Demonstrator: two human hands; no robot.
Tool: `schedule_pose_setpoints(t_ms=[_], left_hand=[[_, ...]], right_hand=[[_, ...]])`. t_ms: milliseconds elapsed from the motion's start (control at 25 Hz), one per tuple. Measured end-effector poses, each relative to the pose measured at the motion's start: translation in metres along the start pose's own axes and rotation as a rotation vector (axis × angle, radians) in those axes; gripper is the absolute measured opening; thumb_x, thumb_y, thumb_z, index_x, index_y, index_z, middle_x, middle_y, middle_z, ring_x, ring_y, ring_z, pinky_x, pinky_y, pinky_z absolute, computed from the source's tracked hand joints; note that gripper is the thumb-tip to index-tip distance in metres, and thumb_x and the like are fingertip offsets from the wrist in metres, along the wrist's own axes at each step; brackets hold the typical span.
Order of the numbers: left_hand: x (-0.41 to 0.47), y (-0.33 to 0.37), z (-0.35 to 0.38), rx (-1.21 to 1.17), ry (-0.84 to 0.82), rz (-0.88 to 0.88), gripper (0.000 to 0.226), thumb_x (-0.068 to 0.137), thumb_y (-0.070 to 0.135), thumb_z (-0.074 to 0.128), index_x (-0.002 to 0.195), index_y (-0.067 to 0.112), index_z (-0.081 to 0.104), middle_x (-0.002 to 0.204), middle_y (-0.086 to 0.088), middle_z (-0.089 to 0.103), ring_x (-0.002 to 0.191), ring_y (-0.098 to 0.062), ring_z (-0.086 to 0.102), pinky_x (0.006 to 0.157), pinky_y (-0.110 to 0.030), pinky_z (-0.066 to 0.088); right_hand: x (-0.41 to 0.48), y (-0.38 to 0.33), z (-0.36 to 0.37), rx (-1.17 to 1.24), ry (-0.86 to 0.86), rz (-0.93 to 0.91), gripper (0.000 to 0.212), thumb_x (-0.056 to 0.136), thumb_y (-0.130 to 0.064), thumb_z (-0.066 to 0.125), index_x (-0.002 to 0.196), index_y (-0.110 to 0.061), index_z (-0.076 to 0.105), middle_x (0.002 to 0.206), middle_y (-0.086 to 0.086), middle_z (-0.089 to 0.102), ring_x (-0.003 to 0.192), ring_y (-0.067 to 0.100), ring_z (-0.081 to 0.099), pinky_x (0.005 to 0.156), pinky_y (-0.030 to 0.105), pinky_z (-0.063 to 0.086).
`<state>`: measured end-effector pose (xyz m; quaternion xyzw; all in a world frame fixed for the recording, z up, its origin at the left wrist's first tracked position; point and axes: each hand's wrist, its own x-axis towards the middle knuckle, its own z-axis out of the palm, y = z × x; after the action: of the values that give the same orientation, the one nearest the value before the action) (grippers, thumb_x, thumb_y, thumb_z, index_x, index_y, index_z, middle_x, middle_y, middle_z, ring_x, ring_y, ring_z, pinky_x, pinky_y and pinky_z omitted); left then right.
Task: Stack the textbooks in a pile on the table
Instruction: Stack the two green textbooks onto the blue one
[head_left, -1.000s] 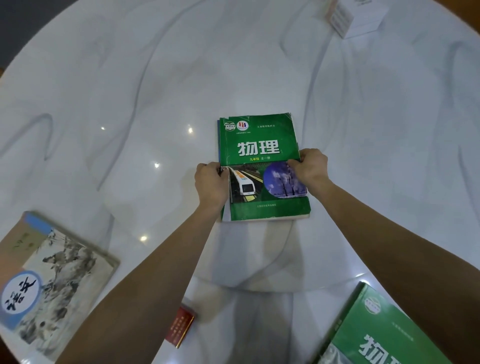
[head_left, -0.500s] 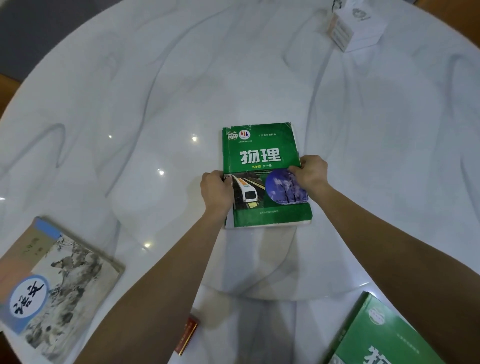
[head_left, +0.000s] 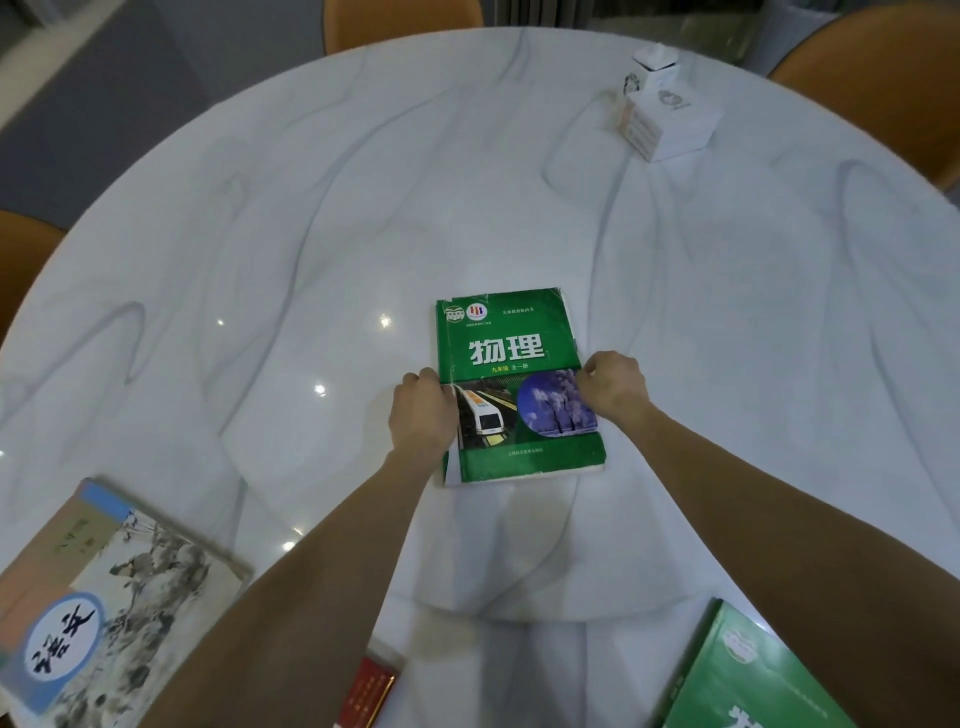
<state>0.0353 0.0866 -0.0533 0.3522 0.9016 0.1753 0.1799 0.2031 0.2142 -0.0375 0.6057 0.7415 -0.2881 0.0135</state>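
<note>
My left hand (head_left: 423, 410) has its fingers curled together over the left edge of the green physics textbook (head_left: 511, 332), near the middle of its spine side. The fingertips bend down at the edge, and I cannot tell if they go under the cover or only press on it. My right hand (head_left: 613, 387) is at the opposite edge, on the right side of the same book. Its fingers are also folded close together, and the thumb side lies on the round blue picture of the cover. So the book is between my two hands, gripped at both long sides.

This textbook lies flat on the round white marble table (head_left: 311, 234), close to the centre, with its title facing me. Both my forearms reach forward from the bottom of the view, bare, and come closer to each other toward the book.

At the near left edge of the table lies a textbook with an ink painting cover (head_left: 119, 597), well apart from the green one. At the near right a second green textbook (head_left: 743, 680) is partly out of view. A small red booklet (head_left: 371, 693) lies between my arms at the near edge. A white tissue box (head_left: 670, 122) stands far right on the table.
</note>
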Motion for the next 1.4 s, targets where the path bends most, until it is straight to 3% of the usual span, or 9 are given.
schedule_pose_setpoints(t_ms=[120,240,600,800,1040,1240,1400], left_hand=[[-0.012,0.008,-0.012,0.269,0.001,0.213,0.026,0.096,0.016,0.039,0.105,0.001,0.058,0.107,-0.017,0.062,0.099,-0.033,0.057,0.082,-0.042,0.047],[-0.028,0.024,-0.022,0.386,-0.026,0.361,0.027,0.096,0.02,0.04,0.113,0.006,0.057,0.113,-0.014,0.06,0.106,-0.03,0.054,0.087,-0.04,0.044],[-0.106,0.073,-0.018,0.404,-0.041,0.592,0.028,0.094,0.017,0.044,0.116,0.007,0.056,0.119,-0.013,0.06,0.112,-0.031,0.054,0.089,-0.042,0.046],[-0.166,0.089,0.019,0.392,-0.129,0.694,0.027,0.092,0.013,0.043,0.114,0.004,0.056,0.12,-0.017,0.059,0.113,-0.033,0.054,0.086,-0.04,0.046],[-0.234,0.089,0.065,0.372,-0.302,0.732,0.03,0.096,0.014,0.039,0.121,0.006,0.053,0.122,-0.014,0.057,0.114,-0.03,0.052,0.087,-0.04,0.046],[-0.273,0.076,0.098,0.311,-0.45,0.665,0.036,0.098,0.021,0.041,0.129,0.005,0.048,0.129,-0.014,0.054,0.118,-0.029,0.051,0.092,-0.041,0.047],[-0.297,0.063,0.118,0.237,-0.513,0.586,0.031,0.094,0.019,0.05,0.121,0.002,0.052,0.122,-0.018,0.056,0.111,-0.031,0.054,0.09,-0.041,0.047]], right_hand=[[-0.02,0.006,-0.013,-0.191,0.046,-0.111,0.031,0.093,-0.018,0.042,0.112,-0.001,0.06,0.113,0.018,0.06,0.101,0.034,0.058,0.083,0.037,0.048],[-0.042,0.013,-0.025,-0.307,0.105,-0.197,0.03,0.094,-0.018,0.04,0.112,-0.002,0.058,0.112,0.017,0.058,0.103,0.033,0.055,0.085,0.038,0.045],[-0.121,0.069,-0.041,-0.385,0.227,-0.207,0.03,0.093,-0.017,0.04,0.114,-0.005,0.058,0.11,0.013,0.058,0.1,0.031,0.055,0.08,0.036,0.041],[-0.177,0.129,-0.035,-0.352,0.247,-0.109,0.032,0.094,-0.02,0.04,0.117,-0.006,0.058,0.114,0.013,0.059,0.105,0.032,0.055,0.086,0.039,0.044],[-0.24,0.204,-0.01,-0.313,0.222,0.055,0.032,0.094,-0.02,0.04,0.117,-0.006,0.058,0.113,0.013,0.06,0.106,0.032,0.055,0.087,0.04,0.045],[-0.29,0.257,0.02,-0.306,0.184,0.226,0.028,0.092,-0.016,0.04,0.111,-0.004,0.058,0.112,0.014,0.059,0.106,0.033,0.054,0.087,0.041,0.043],[-0.324,0.281,0.04,-0.318,0.161,0.391,0.025,0.091,-0.012,0.041,0.109,-0.003,0.057,0.112,0.014,0.059,0.107,0.034,0.054,0.089,0.043,0.044]])
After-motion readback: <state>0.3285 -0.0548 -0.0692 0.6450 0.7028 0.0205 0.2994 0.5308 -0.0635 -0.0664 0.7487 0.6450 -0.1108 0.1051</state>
